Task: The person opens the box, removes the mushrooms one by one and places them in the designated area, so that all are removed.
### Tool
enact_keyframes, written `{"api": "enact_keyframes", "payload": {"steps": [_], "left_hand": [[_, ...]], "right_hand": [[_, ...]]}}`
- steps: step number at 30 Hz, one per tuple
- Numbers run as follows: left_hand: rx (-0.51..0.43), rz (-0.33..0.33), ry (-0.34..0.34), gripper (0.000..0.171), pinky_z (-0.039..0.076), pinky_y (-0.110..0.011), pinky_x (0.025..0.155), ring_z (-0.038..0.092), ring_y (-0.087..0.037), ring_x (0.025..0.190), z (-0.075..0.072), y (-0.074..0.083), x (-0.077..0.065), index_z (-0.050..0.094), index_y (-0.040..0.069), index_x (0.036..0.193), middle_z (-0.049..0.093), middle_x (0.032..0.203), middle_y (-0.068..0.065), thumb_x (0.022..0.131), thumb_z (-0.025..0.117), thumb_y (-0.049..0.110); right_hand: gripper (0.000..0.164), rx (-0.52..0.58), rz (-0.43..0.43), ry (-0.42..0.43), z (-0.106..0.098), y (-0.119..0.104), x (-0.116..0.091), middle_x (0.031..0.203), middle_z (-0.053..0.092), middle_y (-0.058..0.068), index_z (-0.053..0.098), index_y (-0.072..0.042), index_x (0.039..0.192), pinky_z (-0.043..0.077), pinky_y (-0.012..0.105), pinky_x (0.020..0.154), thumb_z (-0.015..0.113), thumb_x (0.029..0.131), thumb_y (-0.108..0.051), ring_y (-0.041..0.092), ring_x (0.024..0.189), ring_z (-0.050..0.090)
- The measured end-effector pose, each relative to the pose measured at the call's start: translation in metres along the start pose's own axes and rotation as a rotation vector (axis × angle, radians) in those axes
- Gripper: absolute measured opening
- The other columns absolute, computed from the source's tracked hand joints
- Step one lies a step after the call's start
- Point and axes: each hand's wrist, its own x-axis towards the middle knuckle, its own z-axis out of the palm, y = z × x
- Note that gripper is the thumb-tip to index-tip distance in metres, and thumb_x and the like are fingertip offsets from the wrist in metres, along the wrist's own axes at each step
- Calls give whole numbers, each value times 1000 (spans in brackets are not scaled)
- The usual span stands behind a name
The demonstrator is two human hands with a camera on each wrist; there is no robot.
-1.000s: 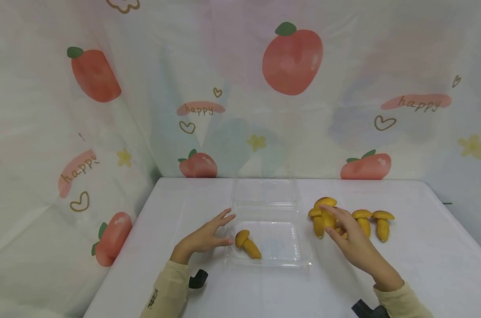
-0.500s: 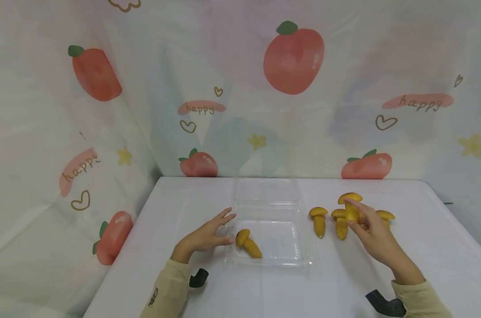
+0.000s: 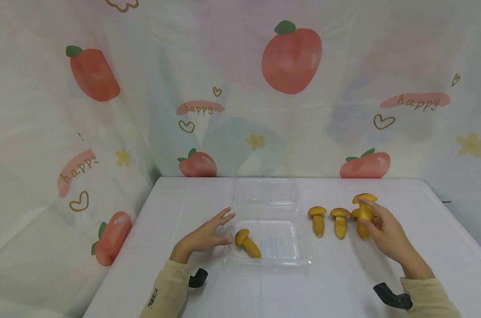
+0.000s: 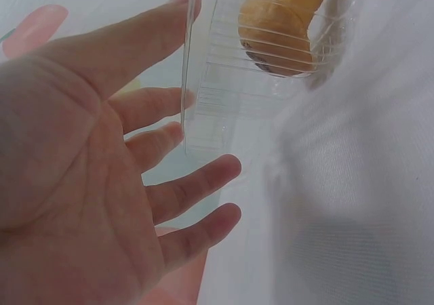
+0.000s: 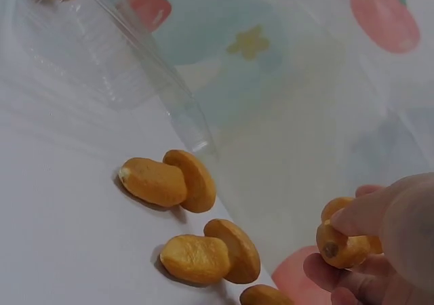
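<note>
My right hand (image 3: 391, 234) pinches a yellow-brown mushroom (image 3: 365, 216) by its stem, cap up, thumb and fingers on either side. In the right wrist view the stem's end (image 5: 333, 249) shows between the fingertips. Behind it the cap of another mushroom (image 3: 355, 213) peeks out. Farther left, two more mushrooms, one (image 3: 317, 221) and its neighbour (image 3: 340, 223), lie on the white table. My left hand (image 3: 204, 236) is spread at the left side of a clear plastic box (image 3: 280, 240), thumb and fingertips at its rim. Inside the box lies one mushroom (image 3: 248, 244).
The box's clear lid (image 3: 264, 192) lies folded back towards the rear edge of the white table (image 3: 208, 194). A printed curtain (image 3: 232, 66) with fruit patterns hangs behind and on the left. Black wrist mounts sit below both hands, the left mount (image 3: 198, 278) close over the table.
My right hand has moved right along the row of mushrooms, carrying the pinched mushroom from above the leftmost one. The left hand has stayed at the box.
</note>
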Motion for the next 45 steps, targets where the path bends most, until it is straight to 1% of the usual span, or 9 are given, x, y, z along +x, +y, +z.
{"api": "enact_keyframes", "payload": {"steps": [5, 9, 12, 22, 27, 32, 39, 43, 45], "left_hand": [[-3, 4, -3, 76, 24, -64, 121, 17, -40, 157, -1, 2, 0, 31, 6, 159, 11, 172, -14, 96, 70, 25], [5, 5, -6, 76, 25, -64, 121, 17, -40, 156, -1, 3, 1, 31, 7, 159, 11, 171, -14, 96, 70, 25], [5, 3, -6, 76, 25, -64, 121, 18, -40, 156, -1, 3, 1, 32, 7, 159, 11, 171, -14, 96, 71, 25], [-3, -10, 1, 76, 24, -65, 121, 19, -40, 156, 0, 4, 0, 32, 7, 159, 12, 172, -13, 96, 71, 24], [2, -13, 3, 76, 24, -65, 121, 19, -40, 156, 0, 2, 1, 32, 8, 159, 12, 172, -12, 95, 71, 25], [-3, -15, 2, 76, 23, -64, 122, 17, -39, 157, 0, 3, 0, 32, 9, 159, 12, 172, -12, 95, 71, 24], [-2, -13, 4, 76, 24, -65, 122, 17, -39, 157, 1, 3, 0, 32, 8, 159, 12, 172, -12, 96, 71, 24], [-6, -16, 3, 76, 23, -64, 122, 17, -39, 157, 1, 3, 0, 32, 9, 159, 11, 172, -11, 96, 71, 24], [-10, -19, 3, 76, 23, -64, 122, 17, -39, 157, 1, 3, 0, 32, 9, 159, 11, 172, -11, 96, 71, 24]], "right_hand": [[52, -28, 35, -16, -3, 9, -1, 125, 51, 32, 46, -2, 147, 42, 20, 54, 60, 98, 0, 5, 73, 43], [52, -33, 87, -26, -7, 14, -1, 131, 48, 37, 44, -1, 148, 44, 16, 56, 58, 98, 0, 29, 86, 57], [53, -34, 128, -31, -9, 18, -2, 135, 45, 40, 42, -1, 149, 48, 17, 59, 58, 99, -2, 51, 97, 57], [53, -52, 215, -23, -17, 31, -3, 137, 41, 41, 37, 1, 151, 47, 16, 60, 53, 102, -5, 55, 102, 52], [57, -52, 267, -10, -19, 40, -3, 141, 36, 44, 32, 1, 154, 55, 29, 63, 53, 102, -5, 59, 105, 49], [59, -49, 300, 16, -22, 50, -3, 144, 34, 45, 30, 1, 155, 43, 16, 60, 52, 101, -4, 60, 106, 48], [59, -52, 351, 84, -22, 61, -6, 145, 36, 45, 34, 4, 153, 34, 10, 58, 51, 96, -1, 60, 104, 51], [59, -52, 388, 99, -22, 64, -7, 144, 37, 44, 33, 4, 153, 34, 11, 59, 49, 96, -1, 59, 106, 49], [59, -50, 399, 93, -22, 66, -7, 145, 35, 44, 31, 3, 154, 43, 19, 63, 48, 97, -2, 60, 108, 48]]}}
